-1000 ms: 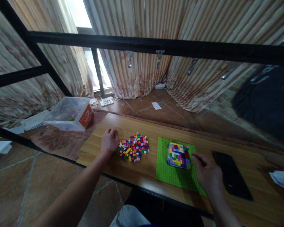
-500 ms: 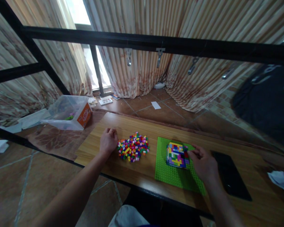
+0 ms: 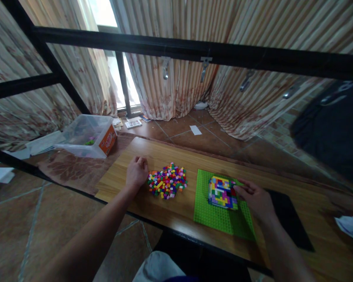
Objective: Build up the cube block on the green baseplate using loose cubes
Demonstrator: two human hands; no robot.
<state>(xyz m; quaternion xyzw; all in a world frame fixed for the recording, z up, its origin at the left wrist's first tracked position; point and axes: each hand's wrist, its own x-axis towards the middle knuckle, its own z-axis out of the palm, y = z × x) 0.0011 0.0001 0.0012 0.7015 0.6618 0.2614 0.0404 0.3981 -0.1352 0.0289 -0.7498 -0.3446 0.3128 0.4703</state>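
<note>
My left hand rests on the tabletop with its fingers curled in. It is just left of a loose heap of small colourful toy bricks; whatever its fingers may hold is hidden. A low block built from many-coloured bricks stands on a green studded baseplate. At the right side of that block is my right hand, thumb and fingers drawn together with the tips at its upper right edge. Whether a small brick is pinched there is too small to tell.
The wooden table carries a flat black object right of the baseplate and crumpled white paper at the far right. A clear plastic box stands beyond the left end. A black metal rail crosses above.
The whole view has shifted slightly. My right fingertips stay at the block's right side, held a little straighter. My left hand keeps its place beside the heap.
</note>
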